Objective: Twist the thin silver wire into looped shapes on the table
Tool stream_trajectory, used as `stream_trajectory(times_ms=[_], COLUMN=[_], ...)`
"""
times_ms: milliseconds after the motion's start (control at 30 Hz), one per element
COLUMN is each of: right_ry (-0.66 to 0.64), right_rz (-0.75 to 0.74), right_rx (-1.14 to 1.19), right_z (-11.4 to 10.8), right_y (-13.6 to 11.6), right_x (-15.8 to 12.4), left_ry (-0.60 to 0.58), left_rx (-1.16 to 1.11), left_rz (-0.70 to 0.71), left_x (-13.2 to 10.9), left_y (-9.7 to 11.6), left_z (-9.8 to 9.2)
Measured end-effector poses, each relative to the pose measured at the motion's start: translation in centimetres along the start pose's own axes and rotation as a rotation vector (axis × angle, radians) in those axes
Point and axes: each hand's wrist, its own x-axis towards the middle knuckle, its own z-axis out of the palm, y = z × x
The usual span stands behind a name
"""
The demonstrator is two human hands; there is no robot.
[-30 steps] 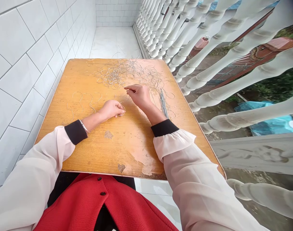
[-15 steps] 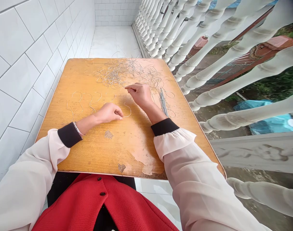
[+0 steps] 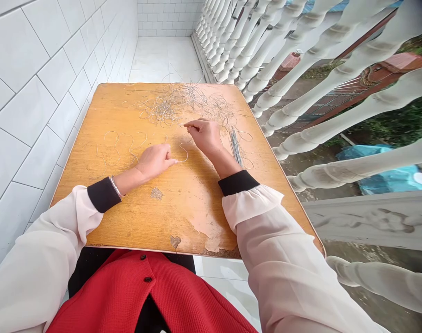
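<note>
My left hand (image 3: 154, 159) is over the middle of the wooden table (image 3: 127, 226), its fingers curled and its thumb against one end of a thin curved wire (image 3: 187, 155). That wire bends in a hook shape to the right of the thumb tip. Farther right, my right hand (image 3: 207, 137) is closed in a pinch, with a fine pale wire end at its fingertips beside the tangled heap of wires (image 3: 164, 110). A bundle of straight grey wires (image 3: 235, 145) lies to the right of this hand.
Several bent wires (image 3: 130, 150) lie apart to the left. White tiled wall (image 3: 34, 101) runs along the left side, and white balusters (image 3: 301, 111) line the right. The tabletop has a peeled patch (image 3: 204, 222) near its front edge.
My left hand has shifted slightly away from me and turned, its thumb now stretched along the wire end. My right hand has moved a little to the right, still pinched.
</note>
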Motion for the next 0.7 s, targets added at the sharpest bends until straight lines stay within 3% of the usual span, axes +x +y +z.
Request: stream_trajectory(times_ms=[133, 333, 467, 700], right_ry=[-0.019, -0.062, -0.077, -0.214], right_rz=[0.003, 0.019, 0.048, 0.011], right_rx=[-0.007, 0.02, 0.027, -0.16], right_z=[0.4, 1.0, 0.9, 1.2], right_y=[-0.2, -0.9, -0.8, -0.8], right_x=[-0.2, -0.3, -0.2, 1.0], left_ry=[0.005, -0.104, -0.158, -0.159], left_rx=[0.005, 0.091, 0.2, 0.281], left_rz=[-0.012, 0.227, 0.262, 0.319], left_x=[-0.1, -0.6, -0.9, -2.1], left_y=[-0.8, -0.8, -0.4, 0.1], left_z=[-0.1, 0.3, 0.7, 0.9])
